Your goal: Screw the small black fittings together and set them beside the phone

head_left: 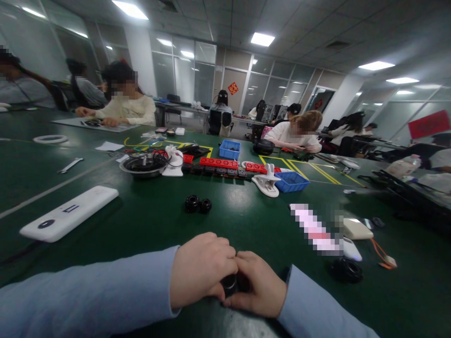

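Observation:
Both of my hands meet at the near edge of the green table (246, 220). My left hand (200, 270) is curled in a fist-like grip, and my right hand (259, 284) is closed too. Between them they hold a small black round part (229, 284), mostly hidden by the fingers. Light blue sleeves cover both forearms. Two more small black round parts (198, 204) lie on the table a little beyond my hands.
A white flat device (68, 213) lies at left, a black ring-shaped part (347, 270) at right beside white objects (354, 230). Farther off stand a metal bowl (144, 165), red power strips (218, 163), a white clip (267, 183), blue bins (291, 181). Other people sit around the tables.

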The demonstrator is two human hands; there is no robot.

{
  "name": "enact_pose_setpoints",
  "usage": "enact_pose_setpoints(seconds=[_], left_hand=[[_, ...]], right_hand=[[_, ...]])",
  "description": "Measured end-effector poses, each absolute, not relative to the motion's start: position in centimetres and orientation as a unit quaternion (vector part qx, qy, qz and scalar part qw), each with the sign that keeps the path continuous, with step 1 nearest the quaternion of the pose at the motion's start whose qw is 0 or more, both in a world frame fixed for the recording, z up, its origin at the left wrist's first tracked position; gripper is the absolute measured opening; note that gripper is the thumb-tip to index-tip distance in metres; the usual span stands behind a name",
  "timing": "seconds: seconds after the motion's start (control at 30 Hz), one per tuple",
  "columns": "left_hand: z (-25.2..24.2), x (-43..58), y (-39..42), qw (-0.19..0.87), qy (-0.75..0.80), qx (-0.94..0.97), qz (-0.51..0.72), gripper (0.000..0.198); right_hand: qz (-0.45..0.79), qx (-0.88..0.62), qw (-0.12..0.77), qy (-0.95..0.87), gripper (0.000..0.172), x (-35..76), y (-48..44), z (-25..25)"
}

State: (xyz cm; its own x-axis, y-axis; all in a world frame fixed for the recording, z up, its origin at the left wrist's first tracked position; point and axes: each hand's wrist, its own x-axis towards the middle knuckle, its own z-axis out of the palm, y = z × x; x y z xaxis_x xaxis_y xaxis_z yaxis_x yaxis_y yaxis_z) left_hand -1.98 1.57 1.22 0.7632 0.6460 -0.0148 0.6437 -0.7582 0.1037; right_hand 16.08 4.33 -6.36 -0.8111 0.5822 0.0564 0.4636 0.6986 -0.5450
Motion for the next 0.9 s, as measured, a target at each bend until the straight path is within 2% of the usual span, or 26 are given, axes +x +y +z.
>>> enact_pose_setpoints(seconds=[0.27,0.53,0.9], left_hand=[[1.1,-1.6,2.1,0.082,0.428,0.9,0.0,0.039],[0.7,-0.9,1.7,0.061,0.484,0.873,-0.012,0.04],[-0.3,-0.8,1.5,0.012,0.519,0.854,0.031,0.045]], right_hand=[[0.239,-0.342,0.133,-0.899,0.038,15.9,4.6,-6.7],[0.25,-0.352,0.139,-0.891,0.036,15.8,4.5,-6.8],[0.25,-0.373,0.128,-0.884,0.029,15.6,4.5,-6.3]])
